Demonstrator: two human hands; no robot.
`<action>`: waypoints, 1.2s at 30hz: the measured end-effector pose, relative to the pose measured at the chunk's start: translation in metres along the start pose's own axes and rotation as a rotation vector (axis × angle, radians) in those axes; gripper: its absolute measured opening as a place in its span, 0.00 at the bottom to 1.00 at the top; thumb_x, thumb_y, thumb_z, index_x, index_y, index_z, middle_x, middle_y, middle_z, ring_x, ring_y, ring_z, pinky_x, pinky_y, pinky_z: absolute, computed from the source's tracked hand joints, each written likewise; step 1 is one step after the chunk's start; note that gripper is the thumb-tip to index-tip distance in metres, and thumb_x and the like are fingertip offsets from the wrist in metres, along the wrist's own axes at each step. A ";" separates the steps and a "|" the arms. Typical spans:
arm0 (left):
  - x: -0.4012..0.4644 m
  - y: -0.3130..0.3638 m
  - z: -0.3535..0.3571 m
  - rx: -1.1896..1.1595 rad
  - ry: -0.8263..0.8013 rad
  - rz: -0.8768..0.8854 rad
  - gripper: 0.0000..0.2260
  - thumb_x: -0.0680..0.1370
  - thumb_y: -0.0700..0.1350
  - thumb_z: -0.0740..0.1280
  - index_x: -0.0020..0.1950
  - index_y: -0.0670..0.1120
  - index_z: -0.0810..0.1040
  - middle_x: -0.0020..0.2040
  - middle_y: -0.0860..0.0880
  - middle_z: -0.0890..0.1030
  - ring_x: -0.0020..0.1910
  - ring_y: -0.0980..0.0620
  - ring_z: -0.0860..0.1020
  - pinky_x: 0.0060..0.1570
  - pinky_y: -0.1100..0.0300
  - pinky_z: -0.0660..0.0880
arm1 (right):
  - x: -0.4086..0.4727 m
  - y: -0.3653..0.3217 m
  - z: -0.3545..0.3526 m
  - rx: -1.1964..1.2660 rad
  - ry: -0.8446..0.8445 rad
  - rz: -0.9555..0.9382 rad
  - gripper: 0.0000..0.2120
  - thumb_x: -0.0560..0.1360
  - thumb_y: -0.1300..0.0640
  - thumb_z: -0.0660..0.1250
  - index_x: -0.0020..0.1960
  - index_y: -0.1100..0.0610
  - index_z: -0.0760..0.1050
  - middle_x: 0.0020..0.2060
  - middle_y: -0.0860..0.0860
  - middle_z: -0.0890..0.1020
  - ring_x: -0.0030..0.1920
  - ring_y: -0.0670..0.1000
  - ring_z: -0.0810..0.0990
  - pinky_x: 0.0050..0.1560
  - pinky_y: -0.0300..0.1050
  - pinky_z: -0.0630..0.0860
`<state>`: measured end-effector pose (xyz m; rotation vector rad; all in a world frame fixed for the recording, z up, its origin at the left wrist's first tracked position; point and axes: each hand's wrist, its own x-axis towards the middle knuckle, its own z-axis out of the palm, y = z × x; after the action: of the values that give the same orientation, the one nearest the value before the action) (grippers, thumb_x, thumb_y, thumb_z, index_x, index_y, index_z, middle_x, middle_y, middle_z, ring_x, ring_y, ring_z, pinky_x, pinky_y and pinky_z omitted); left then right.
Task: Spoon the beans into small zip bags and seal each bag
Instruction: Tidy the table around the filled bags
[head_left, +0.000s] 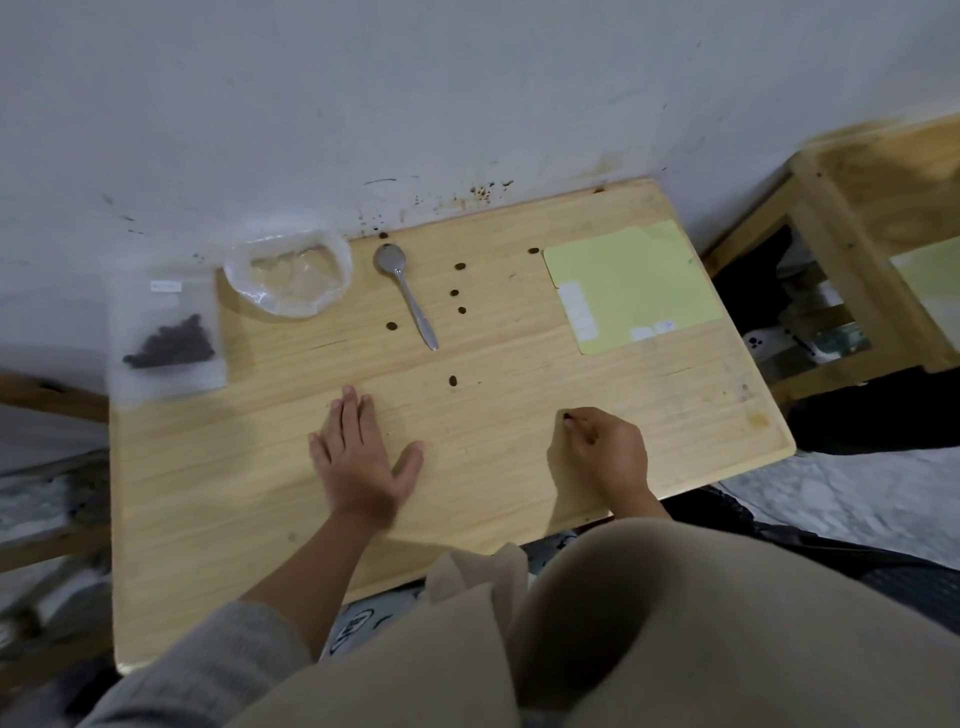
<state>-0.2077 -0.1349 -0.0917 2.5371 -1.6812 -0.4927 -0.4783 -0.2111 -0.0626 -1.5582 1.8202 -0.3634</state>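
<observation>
— So, nearest the person, what are the hands doing?

— Both are on the wooden table (218, 509), on the near side of the spoon (406, 291). The left hand (363, 457) lies flat, palm down, fingers straight and close together, thumb spread out to the side; it holds nothing. The right hand (605, 449) is curled, and its fingertips pinch a single dark bean (567, 415) against the tabletop.

— And the spoon itself?

— It lies bowl toward the wall, handle pointing back at the person, with no hand on it. Loose beans are scattered around it: one (453, 381) between the spoon and the hands, one (391, 326) just left of the handle, three to its right, and two more near the far edge.

— Where are the bags?

— A filled zip bag (169, 338) with a dark heap of beans sits left of the spoon, overhanging the table's left edge. Whether it is sealed, I cannot tell. Between it and the spoon lies a crumpled clear plastic bag (291, 273), against the wall.

— Anything to the right?

— A pale green sheet (631, 291) lies well right of the spoon, near the far right corner.
</observation>
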 end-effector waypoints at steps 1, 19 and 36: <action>0.000 0.000 0.000 0.003 0.000 0.001 0.40 0.72 0.67 0.51 0.76 0.43 0.55 0.78 0.45 0.52 0.76 0.45 0.51 0.71 0.37 0.50 | 0.003 -0.001 0.001 -0.029 -0.013 -0.011 0.09 0.76 0.55 0.65 0.53 0.57 0.79 0.42 0.54 0.84 0.44 0.55 0.81 0.41 0.45 0.75; 0.004 0.003 0.000 -0.006 0.024 -0.047 0.42 0.67 0.67 0.55 0.74 0.42 0.61 0.77 0.44 0.57 0.75 0.44 0.54 0.69 0.38 0.54 | 0.053 -0.058 0.013 0.392 -0.458 0.039 0.10 0.79 0.66 0.58 0.42 0.60 0.74 0.32 0.52 0.77 0.18 0.44 0.70 0.19 0.37 0.66; 0.003 -0.001 0.001 -0.050 0.042 -0.020 0.40 0.68 0.67 0.57 0.72 0.42 0.64 0.76 0.44 0.60 0.74 0.43 0.58 0.66 0.36 0.59 | 0.062 -0.095 0.061 -0.111 -0.392 -0.347 0.13 0.74 0.49 0.67 0.58 0.49 0.80 0.54 0.47 0.84 0.55 0.48 0.81 0.55 0.43 0.77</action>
<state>-0.2061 -0.1375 -0.0936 2.5138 -1.6099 -0.4729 -0.3691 -0.2785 -0.0675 -1.8756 1.2912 -0.1013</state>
